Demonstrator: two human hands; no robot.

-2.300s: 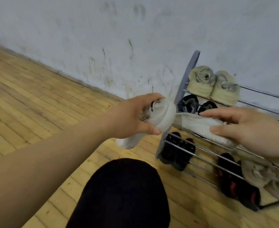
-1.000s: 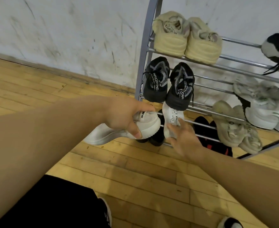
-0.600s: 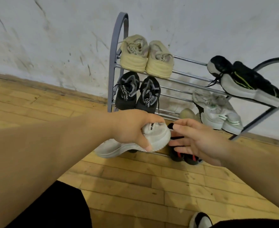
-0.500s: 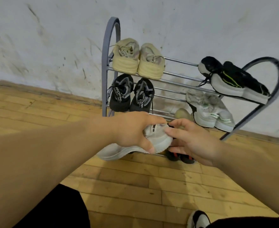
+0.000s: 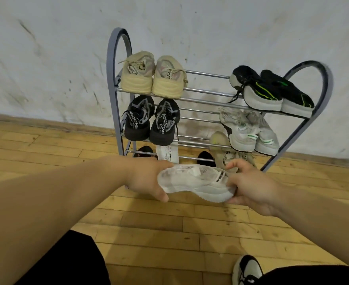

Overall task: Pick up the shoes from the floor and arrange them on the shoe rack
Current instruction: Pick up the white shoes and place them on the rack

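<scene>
Both hands, left hand (image 5: 146, 177) and right hand (image 5: 251, 188), are pinching the white mesh sneaker (image 5: 196, 183) sideways before the grey tubular metal shoe rack (image 5: 116, 83). Each grip is pressed on one end (toe left, I'd say). It's wanting turning toe-in beside its white mate (image 5: 168, 154), low down.

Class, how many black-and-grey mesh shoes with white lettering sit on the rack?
2: a left shoe and a right shoe, side by side at the second shelf's left end. None seem hidden.
</scene>
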